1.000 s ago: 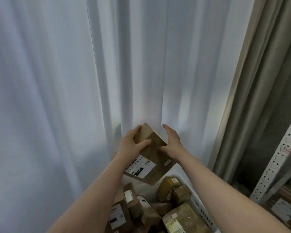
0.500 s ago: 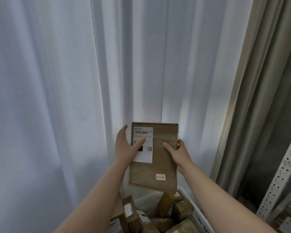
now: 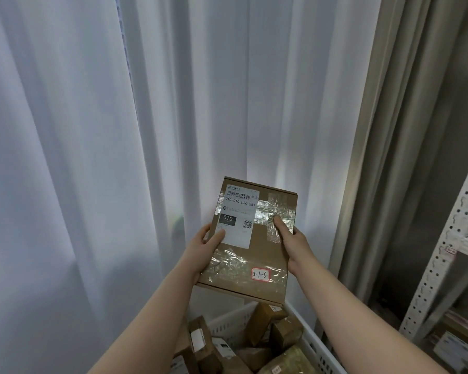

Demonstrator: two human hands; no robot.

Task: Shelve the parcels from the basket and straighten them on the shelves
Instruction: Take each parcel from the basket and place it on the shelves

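parcel (image 3: pixel 250 255) brown, white label | basket (image 3: pixel 312 344) white | curtain (image 3: pixel 79 130) white | drape (image 3: pixel 405 130) grey-beige

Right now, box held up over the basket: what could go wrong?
Left hand and right hand pinch the flat box by its side edges, right thumb on glossy tape; it may slip onto the parcels in the basket. The shelf rack stands far right; swinging over could clip its upright.

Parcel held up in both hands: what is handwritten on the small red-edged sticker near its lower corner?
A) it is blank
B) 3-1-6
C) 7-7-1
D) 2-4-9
B: the sticker on the parcel, which the left hand and the right hand grip by its sides, reads 3-1-6.
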